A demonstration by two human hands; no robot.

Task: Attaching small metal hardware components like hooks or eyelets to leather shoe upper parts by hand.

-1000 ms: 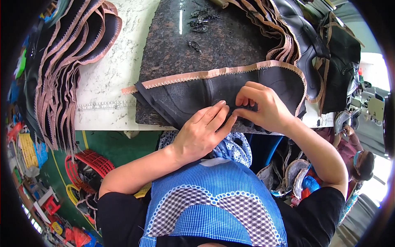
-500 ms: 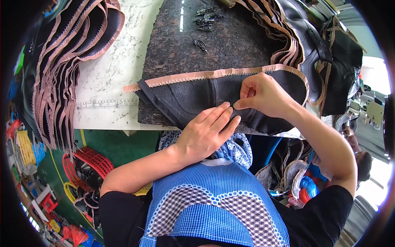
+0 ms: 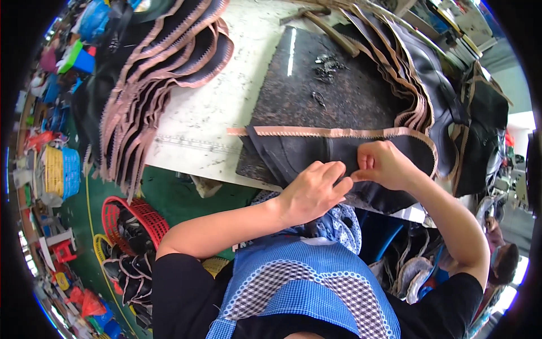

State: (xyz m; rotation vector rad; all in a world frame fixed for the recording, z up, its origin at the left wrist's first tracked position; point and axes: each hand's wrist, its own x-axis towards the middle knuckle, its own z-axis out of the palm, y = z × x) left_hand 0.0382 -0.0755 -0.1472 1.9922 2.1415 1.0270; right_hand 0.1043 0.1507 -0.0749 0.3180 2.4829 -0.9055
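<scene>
A black leather piece lies along the near edge of a dark stone slab, bordered by a pinkish-tan strip with zigzag stitching. Over the leather's near part, my left hand is closed, fingers bent and thumb pointing towards my other hand. Close on its right, my right hand curls into a pinch, with its thumb tip near the left fingers. Whatever sits between the fingertips is too small or hidden to name. Several small dark metal parts rest on the stone slab beyond the leather.
A hammer lies at the slab's far edge. Stacked edged leather pieces stand at the left and right on the white table. A red basket with dark pieces is on the green floor at left.
The view has turned, so the table sits further right and lower. My left hand has gone from lying flat on the leather to bent fingers; my right hand still pinches beside it.
</scene>
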